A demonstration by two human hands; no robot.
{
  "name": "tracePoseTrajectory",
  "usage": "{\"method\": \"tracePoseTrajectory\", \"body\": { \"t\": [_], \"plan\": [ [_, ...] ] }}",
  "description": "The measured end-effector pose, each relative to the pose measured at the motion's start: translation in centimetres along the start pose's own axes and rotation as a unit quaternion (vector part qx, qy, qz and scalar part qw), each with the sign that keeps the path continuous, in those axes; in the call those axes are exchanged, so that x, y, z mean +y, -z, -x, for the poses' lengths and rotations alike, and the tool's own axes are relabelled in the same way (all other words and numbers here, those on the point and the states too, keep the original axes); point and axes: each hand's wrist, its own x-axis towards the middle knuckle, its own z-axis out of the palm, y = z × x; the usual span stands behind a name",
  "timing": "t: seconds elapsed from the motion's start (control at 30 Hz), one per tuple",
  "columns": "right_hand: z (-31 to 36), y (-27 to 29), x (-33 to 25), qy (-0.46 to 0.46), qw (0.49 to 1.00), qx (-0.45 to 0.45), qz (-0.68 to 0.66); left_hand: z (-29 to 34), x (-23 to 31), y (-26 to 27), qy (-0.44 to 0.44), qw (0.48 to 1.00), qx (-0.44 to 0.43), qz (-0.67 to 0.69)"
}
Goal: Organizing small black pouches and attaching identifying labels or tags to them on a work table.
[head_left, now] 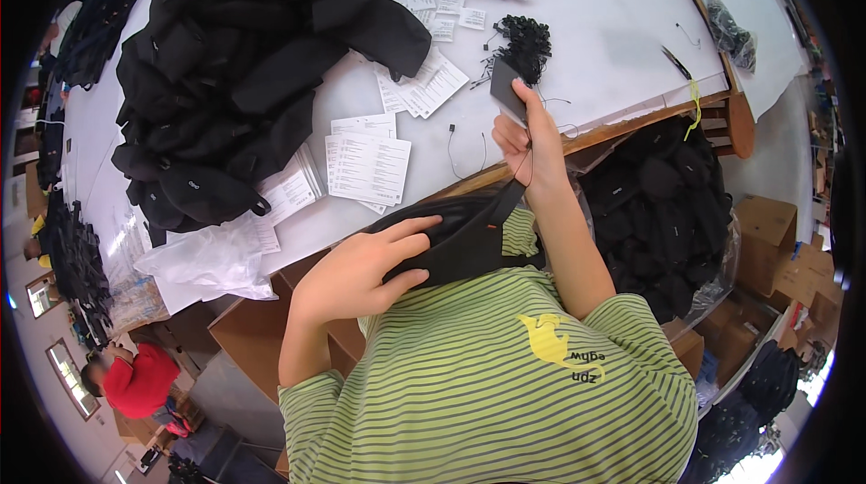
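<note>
- Head view: the left hand point(365, 263) comes up from the lower left, wrist bent inward, the back of the hand turned up.
- Its fingers reach to the right across the opening of a black fabric item point(465, 254), with the thumb set apart below them on the outer side; I cannot tell how firmly they pinch the cloth.
- The right hand point(530, 137) is raised higher and farther forward, above the near edge of the table point(622, 10), its forearm slanting up from the right sleeve.
- The right thumb points up and presses flat on a dark card point(508, 92), the fingers curled in below; thumb and fingers are closed on this card, which tilts above the fist.
- A thin dark cord point(527, 165) runs down from the right hand to the upper corner of the black fabric item.
- That item sits between the two hands, just in front of the striped shirt point(478, 367), its opening facing up and away.
- Beyond the hands, a bunch of black cords point(525, 44) lies near the dark card, with white printed cards point(370, 166) to the left beside a heap of black fabric items point(234, 69).
</note>
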Motion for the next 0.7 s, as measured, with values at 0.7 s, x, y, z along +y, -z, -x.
{"method": "tracePoseTrajectory", "body": {
  "t": [0.7],
  "plan": [
    [4.9,-1.0,-3.1,-0.093,0.552,-0.231,0.796,-7.4,-2.1,-0.3,-0.100,0.982,0.028,-0.158]
  ]
}}
